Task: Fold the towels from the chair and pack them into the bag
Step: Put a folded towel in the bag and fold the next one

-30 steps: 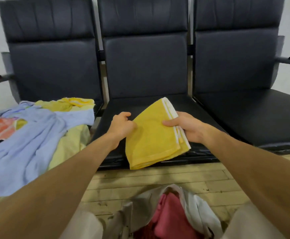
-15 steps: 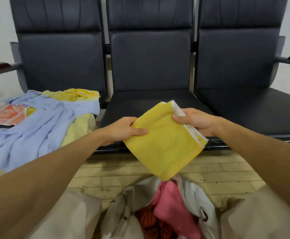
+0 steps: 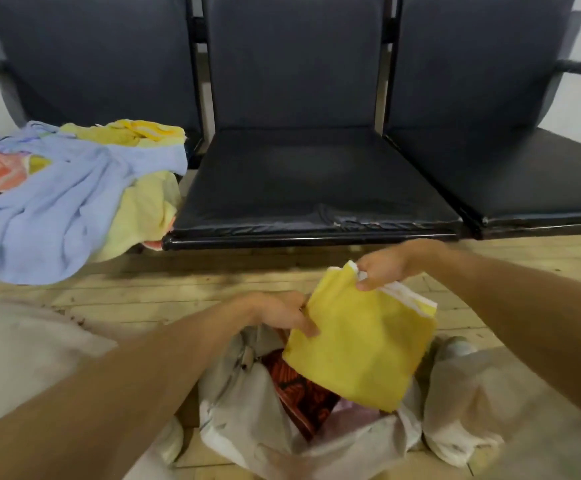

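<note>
Yellow towel [image 3: 361, 344], folded to a rough square, was held in the air just above the open mouth of the bag [image 3: 244, 420]. The bag was set on the wooden floor [image 3: 136, 292] in front of the chairs. The towel's left edge was pinched by the left hand [image 3: 278, 313], fingers [image 3: 306, 328] clamped on the cloth. Its top corner, by the white-striped hem, was pinched by the right hand [image 3: 384, 265], fingers curled onto that corner. Both hands were blurred, so exact finger placement could not be read.

Inside the bag a red patterned cloth [image 3: 303, 393] and something pink [image 3: 355, 412] were seen, packed already by the look of it. The towel's lower edge was overlapped with the bag mouth in view; whether the contents were touched could not be told.

Step judged: folded towel being placed into the bag. For it to be done well, the fold should be held closed at both pinches until the towel is laid flat on the red cloth. The lower edge should be led in first. The bag's slack pale rim, seen sagging on the left side, should be cleared so it is not dragged under. The grip should be released only once the towel is supported, otherwise the layers would likely spring open.

A heap of unfolded towels [image 3: 67, 195], blue, pale yellow and orange, was seen on the left chair [image 3: 91, 64], so the task was judged well short of done.
</note>
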A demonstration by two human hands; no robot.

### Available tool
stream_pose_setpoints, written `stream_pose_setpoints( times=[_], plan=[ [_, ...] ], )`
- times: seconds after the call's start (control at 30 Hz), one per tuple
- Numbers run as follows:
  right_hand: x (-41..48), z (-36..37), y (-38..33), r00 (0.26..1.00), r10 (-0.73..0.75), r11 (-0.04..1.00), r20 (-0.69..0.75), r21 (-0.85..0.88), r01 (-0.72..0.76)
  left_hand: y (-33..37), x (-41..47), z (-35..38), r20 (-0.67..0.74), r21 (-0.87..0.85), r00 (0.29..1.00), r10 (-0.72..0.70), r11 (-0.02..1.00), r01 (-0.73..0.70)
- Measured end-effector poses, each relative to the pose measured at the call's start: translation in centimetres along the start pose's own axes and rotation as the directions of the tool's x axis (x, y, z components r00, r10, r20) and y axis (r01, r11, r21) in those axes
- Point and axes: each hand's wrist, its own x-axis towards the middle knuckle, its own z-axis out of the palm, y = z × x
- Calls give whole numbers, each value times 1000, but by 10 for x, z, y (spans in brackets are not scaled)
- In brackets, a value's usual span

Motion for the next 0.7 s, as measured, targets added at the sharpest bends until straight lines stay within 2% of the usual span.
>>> stream_pose_setpoints(
  times=[0.1,0.2,0.23,0.3,0.37,0.4,0.47,0.57,0.63,0.7],
  plan=[
    [23,31,0,999,36,994,37,-105,-31,-30,21,25,116,-88,989,-96,990,106],
    [41,57,-1,999,-7,974,32,-225,14,-56,34,28,223,25,958,-180,984,179],
    [45,65,-2,1000,-31,964,4,-264,31,-60,35,27,202,50,962,-184,983,178],
    [56,78,0,992,-98,935,-77,-349,65,-65,34,23,-20,81,989,-144,986,145],
    [68,89,6,980,-85,919,-180,-393,8,-73,32,19,-340,124,938,-69,985,118],
    [71,94,7,973,-56,928,-224,-372,-32,-80,33,18,-429,174,903,-39,977,125],
    [75,102,11,966,-26,941,-257,-334,-63,-93,38,20,-409,312,912,-12,938,152],
    [77,115,18,953,-45,955,-301,-293,-48,-104,51,29,-260,628,964,58,768,123],
    [77,125,27,940,-101,964,-327,-266,11,-105,56,33,-279,706,953,121,698,118],
    [74,135,35,929,-136,974,-343,-216,63,-104,57,33,-350,698,917,191,706,120]
  ],
)
